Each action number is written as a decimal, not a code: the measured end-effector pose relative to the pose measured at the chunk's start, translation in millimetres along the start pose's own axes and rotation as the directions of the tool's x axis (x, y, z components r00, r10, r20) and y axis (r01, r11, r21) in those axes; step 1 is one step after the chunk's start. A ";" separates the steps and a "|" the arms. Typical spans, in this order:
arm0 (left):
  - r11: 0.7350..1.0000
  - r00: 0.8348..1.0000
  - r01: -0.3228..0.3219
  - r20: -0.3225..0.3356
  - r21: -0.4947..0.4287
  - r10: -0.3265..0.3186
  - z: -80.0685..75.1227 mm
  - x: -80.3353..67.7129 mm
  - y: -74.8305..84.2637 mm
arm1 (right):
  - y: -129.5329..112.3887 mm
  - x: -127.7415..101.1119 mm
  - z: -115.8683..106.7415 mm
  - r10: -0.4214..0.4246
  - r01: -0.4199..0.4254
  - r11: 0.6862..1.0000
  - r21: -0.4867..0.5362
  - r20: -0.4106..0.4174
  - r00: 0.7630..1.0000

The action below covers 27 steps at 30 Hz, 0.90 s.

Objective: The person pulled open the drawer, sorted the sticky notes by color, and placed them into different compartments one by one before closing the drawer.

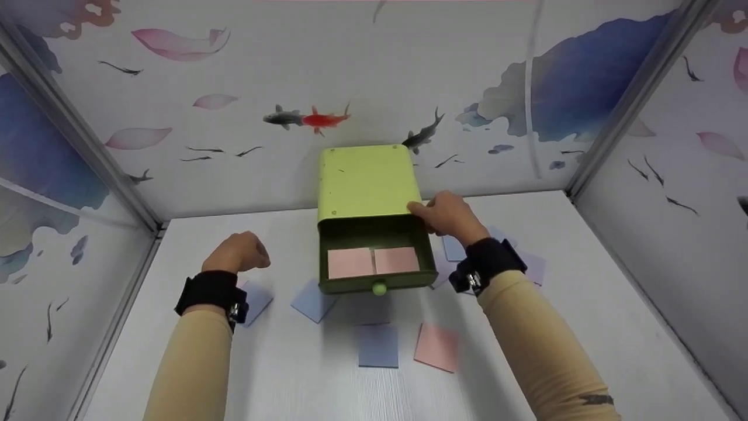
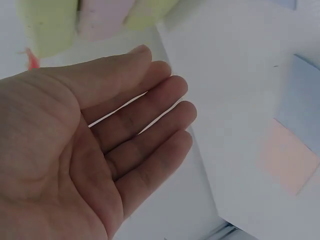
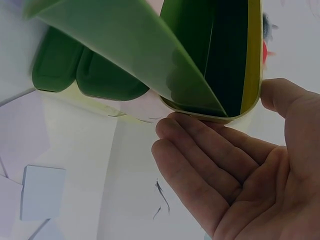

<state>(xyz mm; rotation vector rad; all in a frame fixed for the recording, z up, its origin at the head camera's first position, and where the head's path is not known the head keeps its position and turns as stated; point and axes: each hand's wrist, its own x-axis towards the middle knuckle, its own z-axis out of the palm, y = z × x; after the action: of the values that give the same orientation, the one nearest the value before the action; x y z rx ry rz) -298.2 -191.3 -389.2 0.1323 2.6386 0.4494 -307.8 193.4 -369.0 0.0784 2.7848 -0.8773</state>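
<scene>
A light green drawer box (image 1: 365, 181) stands against the back wall, also visible close up as the box (image 3: 220, 55) in the right wrist view. Its drawer (image 1: 374, 283) is pulled out, and two pink notes (image 1: 349, 263) lie side by side in it. My right hand (image 1: 447, 215) rests on the box's front right corner. That right hand (image 3: 225, 160) has straight fingers touching the casing rim, with the thumb beside it. My left hand (image 1: 239, 251) hovers left of the drawer and holds nothing. Seen from its wrist, the left hand (image 2: 125, 130) is relaxed, palm bare.
Loose notes lie on the white table (image 1: 584, 327): a blue note (image 1: 378, 345), a pink note (image 1: 437, 347), another blue one (image 1: 312, 301) near the drawer, and several under both wrists. Patterned walls close in the left, back and right.
</scene>
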 end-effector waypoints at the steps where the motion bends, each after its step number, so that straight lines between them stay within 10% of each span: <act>1: 1.000 1.000 0.007 0.002 0.001 -0.007 3.4 2.2 -5.6 | 0.0 0.0 0.3 -0.001 0.001 1.000 0.002 -0.001 1.000; 12: 0.995 0.995 0.099 -0.034 -0.005 -0.099 37.6 12.7 -59.3 | 0.9 -0.1 3.3 -0.018 0.017 1.000 -0.008 -0.016 1.000; 27: 0.974 0.966 0.197 -0.147 -0.113 -0.212 63.2 25.8 -89.9 | 1.1 -1.0 -1.8 -0.041 0.040 0.998 -0.042 -0.020 0.999</act>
<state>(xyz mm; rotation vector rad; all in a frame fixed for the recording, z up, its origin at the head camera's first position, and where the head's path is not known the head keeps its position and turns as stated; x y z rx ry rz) -294.1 -253.4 -483.5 -0.2148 2.7405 0.5355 -307.0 195.4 -368.0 0.0244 2.8316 -0.8328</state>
